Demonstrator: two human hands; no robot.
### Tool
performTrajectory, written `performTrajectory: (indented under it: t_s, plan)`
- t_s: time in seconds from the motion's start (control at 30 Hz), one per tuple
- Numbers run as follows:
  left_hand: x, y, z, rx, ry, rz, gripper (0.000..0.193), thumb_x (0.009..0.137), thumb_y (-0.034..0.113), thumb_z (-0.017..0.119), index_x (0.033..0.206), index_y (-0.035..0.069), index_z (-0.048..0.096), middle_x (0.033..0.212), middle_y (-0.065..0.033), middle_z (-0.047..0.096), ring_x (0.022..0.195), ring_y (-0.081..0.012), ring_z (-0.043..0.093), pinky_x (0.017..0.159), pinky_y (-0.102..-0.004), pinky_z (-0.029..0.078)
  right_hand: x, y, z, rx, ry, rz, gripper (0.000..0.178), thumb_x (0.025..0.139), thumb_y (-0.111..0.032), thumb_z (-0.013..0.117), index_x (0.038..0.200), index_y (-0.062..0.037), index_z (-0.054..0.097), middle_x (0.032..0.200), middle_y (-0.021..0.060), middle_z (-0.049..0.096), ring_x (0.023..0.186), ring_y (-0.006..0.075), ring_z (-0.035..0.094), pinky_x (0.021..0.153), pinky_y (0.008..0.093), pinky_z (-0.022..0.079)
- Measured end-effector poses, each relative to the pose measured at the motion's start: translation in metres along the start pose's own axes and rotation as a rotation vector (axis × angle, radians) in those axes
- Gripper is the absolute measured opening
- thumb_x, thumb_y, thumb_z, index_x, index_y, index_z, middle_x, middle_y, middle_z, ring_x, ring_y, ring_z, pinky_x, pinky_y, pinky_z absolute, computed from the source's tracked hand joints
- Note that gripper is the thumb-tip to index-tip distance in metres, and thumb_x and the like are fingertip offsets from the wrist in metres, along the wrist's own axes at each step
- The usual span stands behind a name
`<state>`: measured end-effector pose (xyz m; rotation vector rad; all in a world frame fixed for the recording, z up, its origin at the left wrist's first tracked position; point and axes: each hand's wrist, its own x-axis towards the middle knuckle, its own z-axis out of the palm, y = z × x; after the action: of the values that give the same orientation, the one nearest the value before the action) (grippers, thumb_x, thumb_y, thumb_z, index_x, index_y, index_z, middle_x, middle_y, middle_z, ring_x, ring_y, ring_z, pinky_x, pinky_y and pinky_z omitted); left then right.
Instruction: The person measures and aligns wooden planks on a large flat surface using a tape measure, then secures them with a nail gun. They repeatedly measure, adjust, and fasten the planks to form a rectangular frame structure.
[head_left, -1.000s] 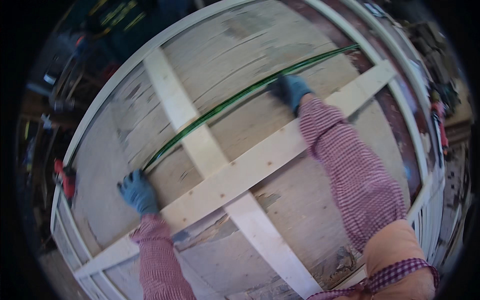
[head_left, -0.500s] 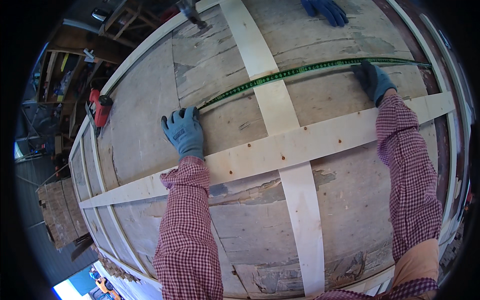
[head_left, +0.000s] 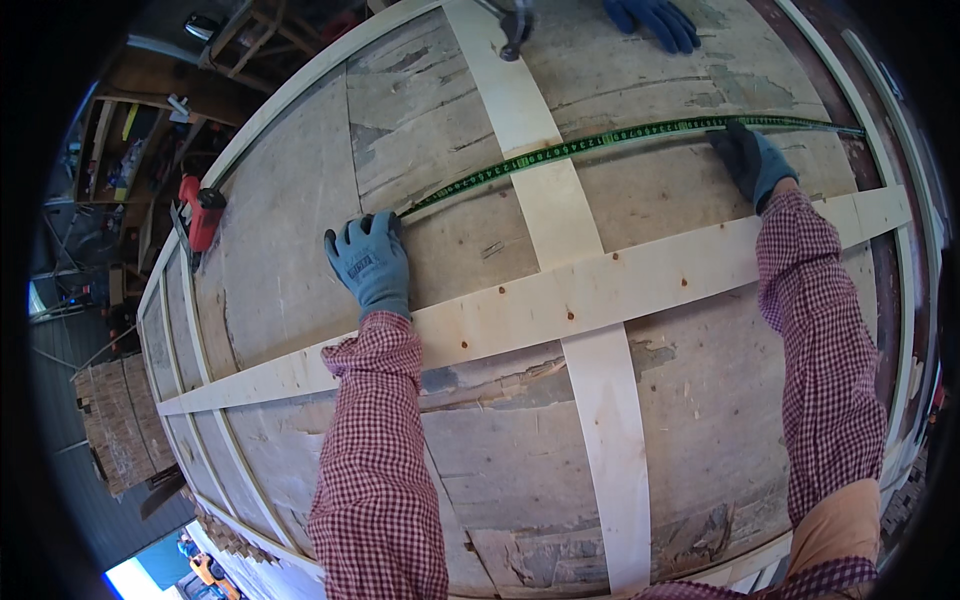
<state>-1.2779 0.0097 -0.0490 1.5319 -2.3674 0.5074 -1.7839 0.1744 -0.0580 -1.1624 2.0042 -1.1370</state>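
A green tape measure (head_left: 560, 150) stretches across a large wood-panel surface and over an upright pale plank, reaching the dark edge at the far right. My left hand (head_left: 372, 265), in a blue-grey glove, is closed around the tape's left end; whatever lies beneath the palm is hidden. My right hand (head_left: 755, 165), gloved alike, has its fingers curled at the tape near its right end. Below both hands a long pale board (head_left: 590, 290) lies crosswise over the upright plank (head_left: 555, 205), with several dark nail spots or knots along it.
Another person's dark-blue gloved hand (head_left: 655, 22) rests at the top of the panel. A hammer (head_left: 513, 35), blurred, is over the upright plank's top. A red power tool (head_left: 205, 215) sits at the left frame edge. Stacked wood (head_left: 125, 420) stands beyond the left side.
The hammer at the top has swung right, from the panel to over the upright plank. My hands and the tape hold almost the same place, with only a slight shift of the view.
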Motion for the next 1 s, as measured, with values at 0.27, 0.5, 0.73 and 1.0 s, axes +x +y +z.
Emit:
performTrajectory:
  t_s: [0.27,0.5,0.73,1.0]
  plan:
    - [-0.003,-0.003,0.000,0.001,-0.006,-0.009,0.015,0.088,0.029,0.058,0.094,0.019,0.067,0.099,-0.0074,0.064,0.100,-0.0278,0.057,0.105,-0.0501,0.031,-0.013,-0.036,0.007,-0.759,0.036,-0.174,0.020,0.094,-0.014,0.055,0.111,-0.0049,0.059,0.104,0.0132,0.066,0.095,0.0248,0.064,0.082,0.0332,0.052]
    - [-0.004,-0.002,0.000,-0.002,0.002,0.000,0.014,0.086,0.028,0.058,0.094,0.020,0.067,0.098,-0.0072,0.064,0.100,-0.0279,0.057,0.104,-0.0505,0.031,-0.014,-0.036,0.005,-0.734,0.054,-0.185,0.021,0.092,-0.017,0.058,0.110,-0.0066,0.061,0.103,0.0144,0.066,0.093,0.0294,0.064,0.082,0.0358,0.051]
    - [-0.004,-0.004,0.001,-0.017,0.018,0.005,0.012,0.086,0.027,0.059,0.093,0.020,0.066,0.098,-0.0066,0.063,0.100,-0.0274,0.057,0.104,-0.0511,0.031,-0.011,-0.032,0.007,-0.709,0.039,-0.166,0.021,0.093,-0.016,0.056,0.111,-0.0054,0.060,0.101,0.0132,0.067,0.093,0.0263,0.064,0.082,0.0334,0.052]
    - [0.000,0.004,0.000,-0.014,0.025,0.018,0.011,0.087,0.026,0.057,0.091,0.019,0.065,0.097,-0.0059,0.063,0.098,-0.0276,0.057,0.104,-0.0516,0.031,0.002,-0.005,0.019,-0.386,-0.008,-0.109,0.024,0.092,-0.015,0.057,0.113,-0.0033,0.058,0.101,0.0145,0.066,0.092,0.0268,0.064,0.081,0.0332,0.052]
